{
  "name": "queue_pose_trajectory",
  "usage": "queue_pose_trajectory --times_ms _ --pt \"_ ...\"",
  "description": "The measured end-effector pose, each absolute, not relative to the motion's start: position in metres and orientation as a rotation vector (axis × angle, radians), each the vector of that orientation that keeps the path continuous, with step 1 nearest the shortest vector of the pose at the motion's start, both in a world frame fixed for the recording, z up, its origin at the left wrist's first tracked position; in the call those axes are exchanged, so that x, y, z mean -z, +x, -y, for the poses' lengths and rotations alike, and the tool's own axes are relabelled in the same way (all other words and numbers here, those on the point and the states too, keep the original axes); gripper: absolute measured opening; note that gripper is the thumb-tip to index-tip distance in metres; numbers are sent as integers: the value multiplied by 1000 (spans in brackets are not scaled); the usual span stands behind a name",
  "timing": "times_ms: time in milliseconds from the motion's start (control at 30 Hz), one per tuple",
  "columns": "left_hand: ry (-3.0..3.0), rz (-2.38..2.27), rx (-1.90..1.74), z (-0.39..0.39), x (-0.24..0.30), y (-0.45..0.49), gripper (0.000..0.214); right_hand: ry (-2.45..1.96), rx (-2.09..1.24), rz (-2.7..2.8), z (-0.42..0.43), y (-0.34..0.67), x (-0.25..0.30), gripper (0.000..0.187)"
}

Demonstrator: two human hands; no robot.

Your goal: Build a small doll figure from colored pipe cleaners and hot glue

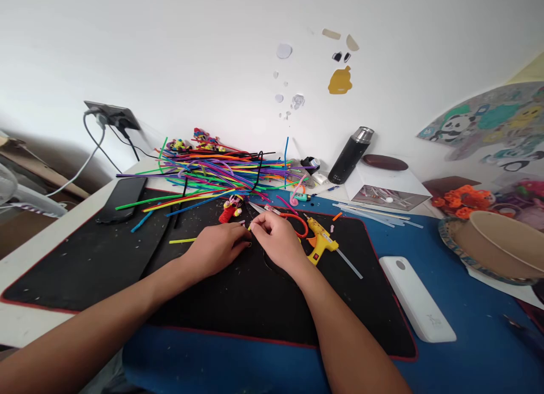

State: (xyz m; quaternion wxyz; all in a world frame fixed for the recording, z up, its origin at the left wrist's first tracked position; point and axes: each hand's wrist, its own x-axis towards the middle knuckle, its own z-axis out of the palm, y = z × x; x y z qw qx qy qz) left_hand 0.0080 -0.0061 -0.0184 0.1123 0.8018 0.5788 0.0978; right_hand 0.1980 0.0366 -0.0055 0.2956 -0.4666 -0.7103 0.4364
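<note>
A yellow pipe cleaner [182, 241] lies at nine o'clock of the left hand [221, 246]; that hand's fingers curl downward, and I cannot tell whether they grip anything; a red-bodied figurine [228, 211] lies at its one o'clock. The right hand [277, 238] pinches a small yellow piece [250, 227]; scissors [298, 216] lie at its two o'clock; a yellow glue gun [322, 241], three o'clock.

The white wall [212, 59] is brightly and softly lit, while the space beyond the worktop's [476, 303] left edge is left dim. Near its right edge, the bowl [482, 249] is stretched by wide-angle distortion; fine detail among the pipe cleaners [221, 170] is softened.
</note>
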Motion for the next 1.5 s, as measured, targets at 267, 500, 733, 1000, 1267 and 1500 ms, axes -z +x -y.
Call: queue_pose_trajectory --times_ms 267,500,733,1000,1267,1500 --pt "2251 -1640 -332 7 19 7 14 -1256 -1150 1911 -36 198 4 10" --pt "1935 -1599 -545 2 10 2 17 -1269 -1159 1956 -34 197 2 9" --pt "1638 -1379 -602 -17 -6 -6 32 -1255 -1118 2051 -33 198 1 10" --pt "1633 -1289 -572 -21 -12 -8 38 -1253 -947 2118 -33 199 1 8" --pt "1606 -1267 -576 -20 -6 -10 41 -1247 -873 2137 -32 199 4 8" --pt "1586 -1237 -555 -19 -3 -10 40 -1269 -822 2176 -32 197 5 7"
